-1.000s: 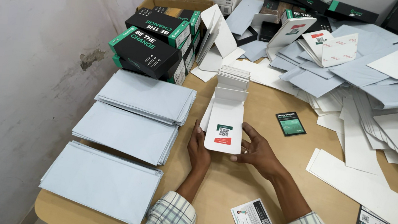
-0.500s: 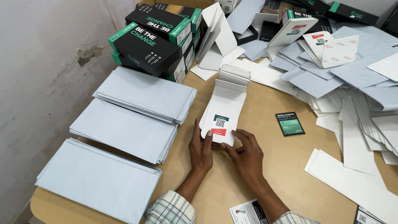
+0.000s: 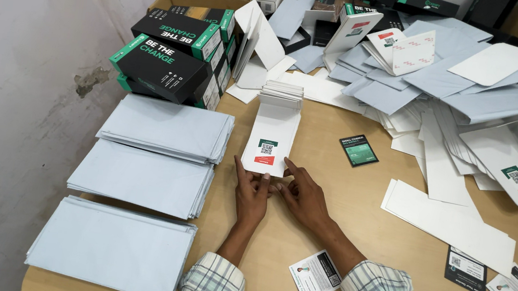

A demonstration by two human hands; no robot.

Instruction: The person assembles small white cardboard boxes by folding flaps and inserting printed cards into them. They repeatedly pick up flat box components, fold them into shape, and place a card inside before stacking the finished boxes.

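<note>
The white envelope [image 3: 270, 142] lies flat on the wooden table [image 3: 345, 195], its near short edge just beyond the fingertips of both hands, its far end under a small stack of white cards [image 3: 282, 94]. A green and red label sits near the edge closest to the fingers. To the left of the fingers, three piles of pale blue envelopes [image 3: 152, 159] run along the table's left edge, close to the grey wall [image 3: 14, 102], leaving only a narrow strip of bare wood. To the right of the fingers the wood lies open as far as a dark card [image 3: 358, 150] and a fanned row of white envelopes [image 3: 454, 222]; a small printed card [image 3: 315, 276] lies nearer the body than the fingers, by the checked sleeves. Beyond the fingers stand black and green boxes [image 3: 170, 62] and a loose heap of pale blue and white envelopes [image 3: 465, 78]. The left hand [image 3: 252, 194] and right hand [image 3: 303, 196] lie side by side, fingers stretched and only slightly spread, tips touching or perhaps just pinching the envelope's near edge; the view does not settle which.
</note>
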